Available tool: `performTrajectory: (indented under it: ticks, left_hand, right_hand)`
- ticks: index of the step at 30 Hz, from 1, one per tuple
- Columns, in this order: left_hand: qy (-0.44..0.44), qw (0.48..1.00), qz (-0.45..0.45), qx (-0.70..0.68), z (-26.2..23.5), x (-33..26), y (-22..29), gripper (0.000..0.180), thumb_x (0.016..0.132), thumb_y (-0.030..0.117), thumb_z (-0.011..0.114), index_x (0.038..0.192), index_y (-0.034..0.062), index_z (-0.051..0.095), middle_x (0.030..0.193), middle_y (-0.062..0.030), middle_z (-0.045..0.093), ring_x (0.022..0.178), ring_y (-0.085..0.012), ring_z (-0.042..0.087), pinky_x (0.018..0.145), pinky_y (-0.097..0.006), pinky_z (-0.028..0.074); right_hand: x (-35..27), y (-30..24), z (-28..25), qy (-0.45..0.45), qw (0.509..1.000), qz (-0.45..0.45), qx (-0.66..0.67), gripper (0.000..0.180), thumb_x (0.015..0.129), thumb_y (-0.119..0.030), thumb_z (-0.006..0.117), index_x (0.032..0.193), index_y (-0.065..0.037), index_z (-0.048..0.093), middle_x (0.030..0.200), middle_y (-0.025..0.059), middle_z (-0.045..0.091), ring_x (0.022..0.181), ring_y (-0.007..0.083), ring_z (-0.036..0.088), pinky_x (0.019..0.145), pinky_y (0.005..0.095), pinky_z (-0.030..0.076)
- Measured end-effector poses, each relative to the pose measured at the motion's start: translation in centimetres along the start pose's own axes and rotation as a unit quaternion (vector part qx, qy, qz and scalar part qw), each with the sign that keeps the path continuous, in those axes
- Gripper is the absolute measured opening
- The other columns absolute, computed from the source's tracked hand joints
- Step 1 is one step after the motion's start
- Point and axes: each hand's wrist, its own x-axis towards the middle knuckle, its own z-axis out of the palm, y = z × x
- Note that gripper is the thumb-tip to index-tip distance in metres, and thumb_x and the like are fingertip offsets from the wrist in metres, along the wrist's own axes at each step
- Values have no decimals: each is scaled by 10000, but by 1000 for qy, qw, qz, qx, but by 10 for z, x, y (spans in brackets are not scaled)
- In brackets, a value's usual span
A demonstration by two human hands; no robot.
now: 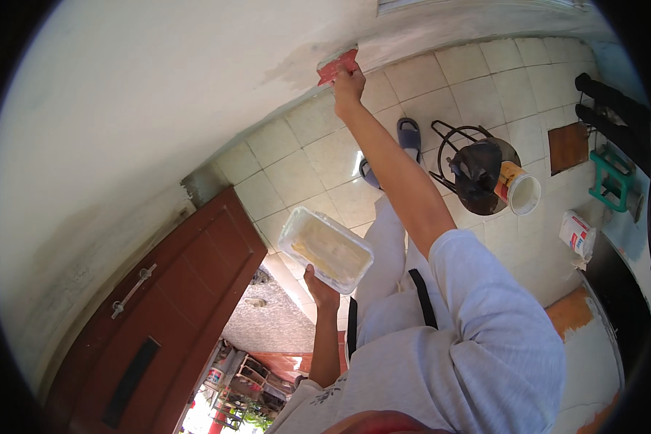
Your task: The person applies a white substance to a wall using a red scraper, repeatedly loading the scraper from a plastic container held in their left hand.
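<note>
My right hand [349,85] is closed on a red putty spreader [338,67], its arm stretched far forward. The blade lies against the pale wall [217,79], low down where a damp-looking grey patch shows just above the floor. Closer to my body, my left hand [321,289] grips a white rectangular plastic tub [287,242] by its near side, thumb on the rim. Beige paste [333,249] coats the inside of the tub, which is tilted so that its inside faces me.
A black-framed stool [445,141] carries a black plastic bag [477,173] and a tipped white-and-yellow bucket [524,194]. Farther right are a green plastic stool [613,181] and a white paper bag [577,235]. A brown door [166,304] stands at left; tiles [333,163] cover the floor.
</note>
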Motion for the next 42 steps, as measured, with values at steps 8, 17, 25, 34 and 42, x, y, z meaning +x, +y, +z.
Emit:
performTrajectory:
  ticks: [8,17,25,34,42]
  left_hand:
    - [-3,1000,-14,5,-1,1,3,803,873,524,543,1491,71,303,1437,-105,433,1321,-288,424,1086,-425,347]
    - [-9,1000,-9,-9,11,1,7,772,885,523,535,1479,78,324,1428,-93,440,1314,-272,430,1079,-424,355]
    - [6,1000,-10,12,7,8,-2,787,884,523,539,1482,63,314,1435,-107,432,1316,-282,423,1082,-423,349]
    - [23,999,-21,11,1,11,2,785,890,517,538,1485,58,311,1446,-108,430,1332,-283,411,1099,-427,331]
    - [-3,1000,-7,13,14,14,3,762,913,500,497,1510,85,271,1456,-104,428,1328,-297,432,1090,-443,361]
  right_hand:
    - [-112,-96,42,-50,998,20,16,217,950,-132,584,1146,-41,588,961,14,572,859,95,549,833,329,524]
    - [-61,-49,-39,-20,990,134,47,76,924,-123,615,992,-92,627,937,14,662,831,106,620,773,313,547]
    - [33,-2,-57,-37,982,187,-9,145,925,-128,623,1064,-105,588,958,-7,611,839,116,586,779,322,553]
    - [-32,-36,-1,-40,985,143,91,160,940,-132,621,1096,-110,597,993,-10,604,891,97,566,847,347,535]
    - [-90,-101,24,-72,990,82,89,173,916,-108,631,1082,-70,602,973,19,633,848,126,594,823,322,548]
